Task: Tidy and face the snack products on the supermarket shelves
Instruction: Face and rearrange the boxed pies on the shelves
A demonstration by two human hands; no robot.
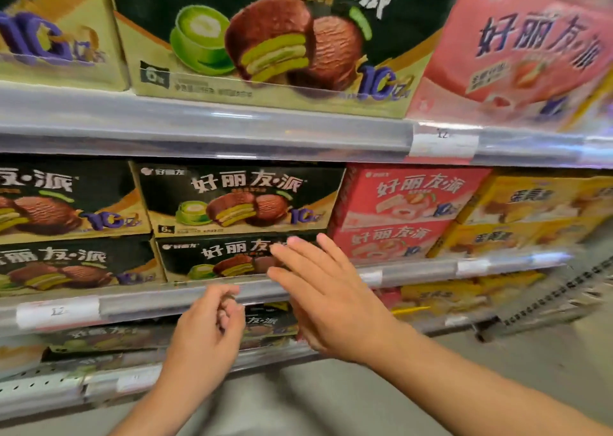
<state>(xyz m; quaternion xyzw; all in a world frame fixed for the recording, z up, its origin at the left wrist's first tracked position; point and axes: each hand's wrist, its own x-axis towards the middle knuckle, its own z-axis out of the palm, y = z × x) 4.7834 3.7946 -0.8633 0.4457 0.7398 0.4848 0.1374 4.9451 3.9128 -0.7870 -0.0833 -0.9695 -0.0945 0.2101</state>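
Both hands empty: right hand [318,289] flat-fingered by the lower dark pie box [219,258] at the shelf's front edge [166,303], left hand [212,323] loosely curled. Shove too hard and it'll skew imo.

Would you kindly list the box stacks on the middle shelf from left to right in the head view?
Cut-off dark green stack → full dark green stack → pink stack → yellow stack.

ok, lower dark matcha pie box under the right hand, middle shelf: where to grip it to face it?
Probably by its two short ends, coming straight from the front. The lower dark box lies flat under an identical box, pink boxes close on its right, so top and back are blocked. The right hand hovers open before its right end; the left hand holds nothing.
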